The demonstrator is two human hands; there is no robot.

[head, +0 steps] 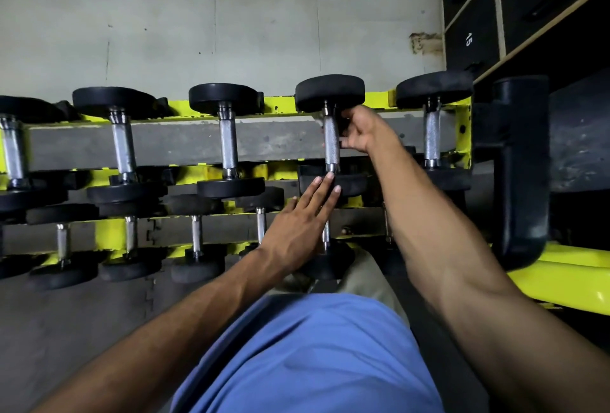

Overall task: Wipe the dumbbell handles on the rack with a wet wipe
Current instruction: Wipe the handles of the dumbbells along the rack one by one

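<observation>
1. Head view: the right hand (358,130) curls round the knurled handle (331,142) of the fourth dumbbell (330,91) on the top tier of the yellow rack (280,102), thumb on the near side, fingers behind. The left hand (297,224) lies flat, fingers straight and together, tips touching the near head (351,183) where the handle joins it.
2. No wipe shows plainly. It may be tucked behind the handle under the right fingers, but I cannot tell. If it is missing or bunched, bare skin rubs the steel and the handle is left unclean.
3. Rubbing could twist or roll the dumbbell in its cradle. The left hand braces it only with flat fingertips, so a hard stroke might shift the weight toward the person's legs.
4. Those left fingertips sit right at the joint of handle and head. If the weight slips, they could be caught against the rack.
5. Knurling is rough, so a wet wipe dragged along it could tear and leave shreds in the grooves.
6. The far side of the handle and its collars are hard to see, so patches could be missed. The lower handle (326,231) just beside the left wrist is easy to skip.
</observation>
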